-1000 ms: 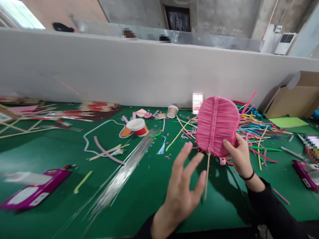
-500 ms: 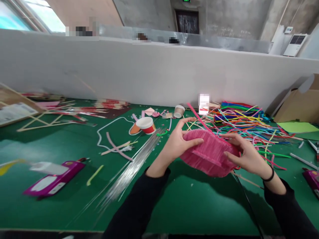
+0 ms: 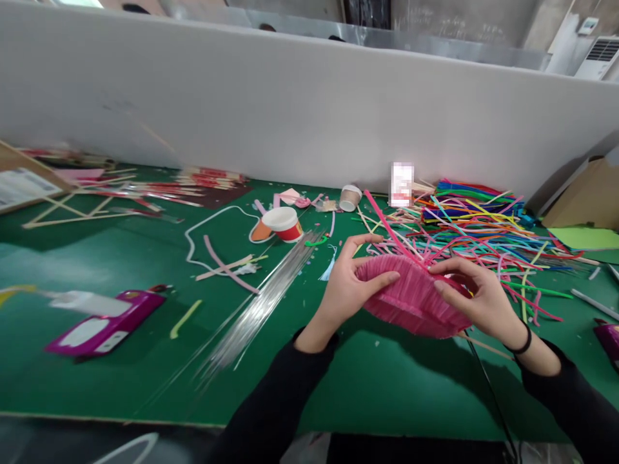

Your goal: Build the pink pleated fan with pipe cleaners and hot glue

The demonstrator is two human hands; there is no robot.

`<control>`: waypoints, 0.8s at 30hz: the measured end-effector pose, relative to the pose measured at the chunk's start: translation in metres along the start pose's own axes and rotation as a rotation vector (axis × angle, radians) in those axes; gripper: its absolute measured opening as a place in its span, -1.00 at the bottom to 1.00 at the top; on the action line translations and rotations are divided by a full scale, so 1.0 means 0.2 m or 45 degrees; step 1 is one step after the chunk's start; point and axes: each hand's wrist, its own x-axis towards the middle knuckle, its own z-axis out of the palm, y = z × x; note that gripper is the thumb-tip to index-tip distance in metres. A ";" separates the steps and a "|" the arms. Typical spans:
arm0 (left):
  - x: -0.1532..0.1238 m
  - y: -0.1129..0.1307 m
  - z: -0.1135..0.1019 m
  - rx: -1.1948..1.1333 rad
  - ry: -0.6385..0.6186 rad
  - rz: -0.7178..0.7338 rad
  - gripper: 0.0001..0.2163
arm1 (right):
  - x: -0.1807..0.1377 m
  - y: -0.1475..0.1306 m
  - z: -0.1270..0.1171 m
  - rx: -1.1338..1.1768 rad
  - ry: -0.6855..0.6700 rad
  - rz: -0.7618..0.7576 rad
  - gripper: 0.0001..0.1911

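Observation:
Both my hands hold a pink fan-shaped piece (image 3: 411,298) wound from fuzzy pink stems, tipped nearly flat above the green table (image 3: 120,258). My left hand (image 3: 345,287) pinches its left edge, thumb on top and fingers curled behind. My right hand (image 3: 478,299) grips the right edge with fingers closed over the top; a black band circles that wrist. One loose pink stem (image 3: 387,227) sticks up and back from the fan. Its thin wooden stick (image 3: 483,345) pokes out below my right hand.
A heap of coloured fuzzy stems (image 3: 483,222) lies right behind the fan. Silver wires (image 3: 261,309) run diagonally at centre-left. A red-and-white paper cup (image 3: 285,224), a brown cup (image 3: 349,197), a magenta package (image 3: 104,325) and wooden sticks (image 3: 77,209) lie left. A cardboard box (image 3: 587,193) stands right, a white partition (image 3: 271,116) behind.
A second ago my right hand alone held the fan upright and my left hand was open. The fan has since been laid nearly flat, my left hand has closed on it, and the view dipped down.

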 end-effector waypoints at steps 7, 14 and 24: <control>0.00 -0.02 0.01 0.038 -0.010 0.014 -0.50 | 0.00 0.02 0.03 0.075 0.015 0.012 -0.86; -0.02 -0.08 -0.03 0.212 -0.105 0.079 -0.70 | -0.02 0.06 0.05 0.072 -0.015 0.004 -0.89; -0.04 -0.10 -0.09 -0.226 -0.340 -0.115 -0.62 | -0.09 0.05 0.11 -0.232 -0.122 -0.273 -0.89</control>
